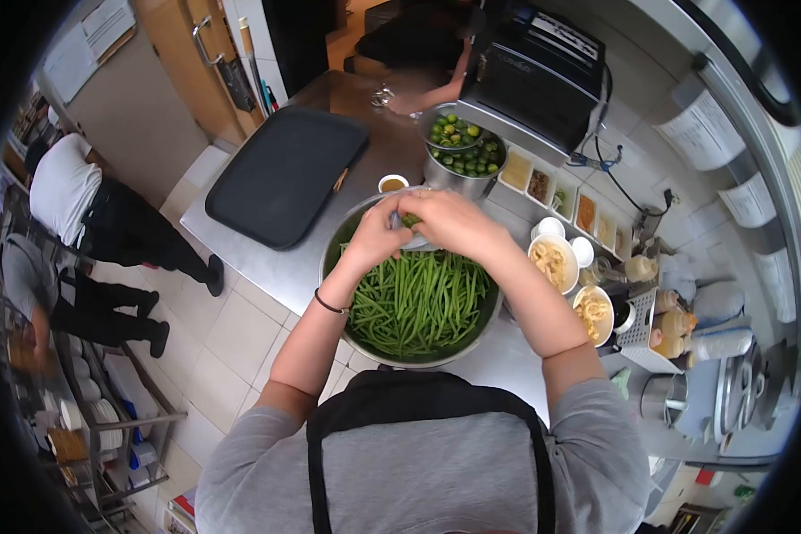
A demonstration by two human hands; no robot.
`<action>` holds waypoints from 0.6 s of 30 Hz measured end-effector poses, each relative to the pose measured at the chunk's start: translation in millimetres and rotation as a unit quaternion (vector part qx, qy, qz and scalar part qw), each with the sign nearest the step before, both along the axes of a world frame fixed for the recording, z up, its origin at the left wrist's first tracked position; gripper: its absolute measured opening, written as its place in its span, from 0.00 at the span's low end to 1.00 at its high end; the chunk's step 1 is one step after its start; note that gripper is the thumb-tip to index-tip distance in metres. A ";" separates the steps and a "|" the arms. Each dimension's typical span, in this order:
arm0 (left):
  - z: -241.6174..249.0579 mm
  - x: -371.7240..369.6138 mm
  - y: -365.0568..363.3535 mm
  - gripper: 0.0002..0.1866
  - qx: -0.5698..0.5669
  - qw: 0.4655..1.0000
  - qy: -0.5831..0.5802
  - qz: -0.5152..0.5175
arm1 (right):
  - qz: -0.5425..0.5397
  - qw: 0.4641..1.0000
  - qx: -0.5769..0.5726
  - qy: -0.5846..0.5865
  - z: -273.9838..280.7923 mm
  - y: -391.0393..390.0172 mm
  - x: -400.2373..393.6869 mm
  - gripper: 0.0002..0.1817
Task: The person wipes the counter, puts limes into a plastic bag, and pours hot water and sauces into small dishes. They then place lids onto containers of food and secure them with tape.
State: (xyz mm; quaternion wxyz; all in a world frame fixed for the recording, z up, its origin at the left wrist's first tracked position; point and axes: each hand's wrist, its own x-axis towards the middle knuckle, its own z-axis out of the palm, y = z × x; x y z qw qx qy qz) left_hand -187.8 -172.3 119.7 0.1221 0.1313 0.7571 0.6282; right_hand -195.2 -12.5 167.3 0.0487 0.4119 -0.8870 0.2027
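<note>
Both hands meet over the far rim of a big steel bowl (347, 233), fingers pinched together on a green bean: the left hand (378, 233) and the right hand (449, 222) each close narrowly on it, and something clear and plastic-like shows between them, though what it is cannot be told. A black band circles the left wrist. Below the hands, the bowl is heaped with green beans (416, 303) and sits on a steel counter (267, 267) just in front of the person's grey shirt and black apron.

Left of the bowl lies a black tray (285, 173). Beyond the hands stand a small sauce cup (392, 183) and two metal bowls of limes (461, 147). To the right are white bowls of noodles (552, 262). Across the counter another person's arm (432, 96) rests on the steel.
</note>
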 end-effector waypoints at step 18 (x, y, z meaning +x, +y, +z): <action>53.0 83.9 103.5 0.36 0.115 0.937 0.324 -0.059 | -0.250 0.941 -0.144 0.176 8.5 111.7 149.3 0.07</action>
